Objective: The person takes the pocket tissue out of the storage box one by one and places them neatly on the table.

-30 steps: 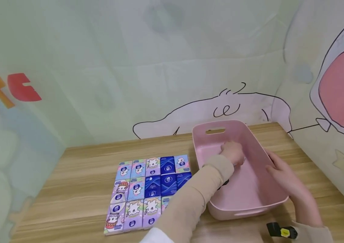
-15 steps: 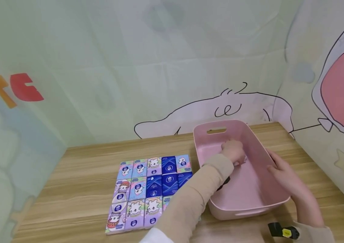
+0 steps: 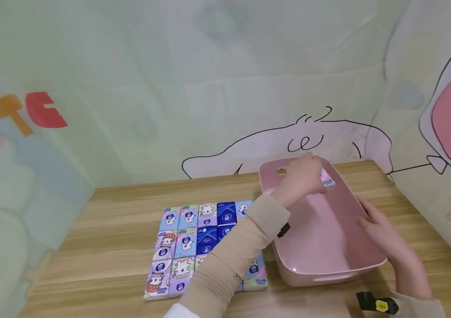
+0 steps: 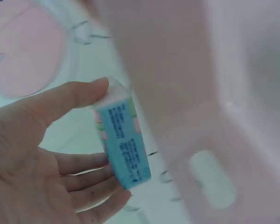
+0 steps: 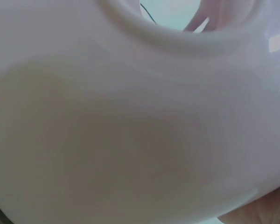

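Over the far end of the pink plastic bin (image 3: 329, 234), my left hand (image 3: 304, 176) pinches a small tissue pack (image 3: 327, 179). The left wrist view shows the pack's blue printed side (image 4: 123, 142) between the thumb at the top and the fingers below. My right hand (image 3: 384, 234) grips the bin's right wall, its thumb over the rim. In the right wrist view the bin's pale wall (image 5: 130, 140) fills most of the picture and hides nearly all of that hand. The bin stands upright on the table.
Left of the bin, several tissue packs (image 3: 185, 243) lie flat in tight rows on the wooden table (image 3: 110, 238), partly covered by my left sleeve (image 3: 229, 260). A printed cloth wall (image 3: 150, 110) rises behind the table and along its right side.
My left hand has risen from the bin's floor to its far rim, and the tissue pack in it now shows. My right hand stays on the wall. The head view has turned slightly left.
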`<state>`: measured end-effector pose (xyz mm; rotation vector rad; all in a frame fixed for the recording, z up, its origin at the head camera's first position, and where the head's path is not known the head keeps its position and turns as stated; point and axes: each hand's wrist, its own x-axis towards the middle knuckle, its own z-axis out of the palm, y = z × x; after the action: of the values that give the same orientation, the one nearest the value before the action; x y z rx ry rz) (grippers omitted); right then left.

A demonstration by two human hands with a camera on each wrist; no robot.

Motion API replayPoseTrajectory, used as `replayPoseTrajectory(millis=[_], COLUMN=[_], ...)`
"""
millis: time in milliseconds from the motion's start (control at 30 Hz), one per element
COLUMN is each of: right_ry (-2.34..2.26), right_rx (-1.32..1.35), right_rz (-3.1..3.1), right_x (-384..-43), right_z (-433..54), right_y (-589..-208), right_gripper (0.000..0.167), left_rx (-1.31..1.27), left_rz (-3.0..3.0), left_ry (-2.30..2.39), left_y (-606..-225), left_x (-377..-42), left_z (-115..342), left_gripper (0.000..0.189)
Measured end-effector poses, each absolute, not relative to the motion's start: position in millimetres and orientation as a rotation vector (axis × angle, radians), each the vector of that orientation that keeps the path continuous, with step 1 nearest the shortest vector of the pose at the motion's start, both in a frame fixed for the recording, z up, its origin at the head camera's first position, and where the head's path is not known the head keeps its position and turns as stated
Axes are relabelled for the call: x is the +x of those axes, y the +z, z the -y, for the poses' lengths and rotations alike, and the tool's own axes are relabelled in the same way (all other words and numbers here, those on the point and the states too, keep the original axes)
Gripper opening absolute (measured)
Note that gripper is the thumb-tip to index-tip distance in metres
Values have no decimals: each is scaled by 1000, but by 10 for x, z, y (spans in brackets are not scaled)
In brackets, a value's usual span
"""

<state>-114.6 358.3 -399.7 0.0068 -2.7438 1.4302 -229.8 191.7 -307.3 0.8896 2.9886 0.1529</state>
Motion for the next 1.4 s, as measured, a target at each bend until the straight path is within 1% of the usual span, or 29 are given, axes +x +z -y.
replayPoseTrajectory(millis=[67,167,367,500,733,967,1167,1400], right_ry=[1423,1415,1426,1427,1435,1416,1398,1417], right_rx=[5,-3,-22,-13,51,42,18,29], right_rz=[2750,2764,2787,2786,2754,2785,2814,2809], right_x=[-1148,-1142,-1140,-1147,-1184,-1211,-1209,-1205], right_z=[-3597,-3616,-3654,-3653,-3606,-3595,-3619,-3631], right_y=[-3994,-3985,-3973,-3979,-4008,-3996,-4000,-4025], right_gripper=[55,55,54,54,54,54,55,55], left_rx=[933,978,1081,1104,1053,868,750,675], left_rz=[-3009,-3009,-2975,-2956,-2934,-2942,-2953,-2969], left_ry=[226,333,487,563,678,689,718,703], left_y=[-2959,-2789,-2488,-2439,-2645,-3037,-3332,-3514], left_x=[-2246,-2147,-1968,-1878,-1805,-1578,-1369,-1132], left_z=[-1808,-1669,-1353,-1043,-202,566,1012,1415], left_gripper=[56,64,74,77,79,84,84,84])
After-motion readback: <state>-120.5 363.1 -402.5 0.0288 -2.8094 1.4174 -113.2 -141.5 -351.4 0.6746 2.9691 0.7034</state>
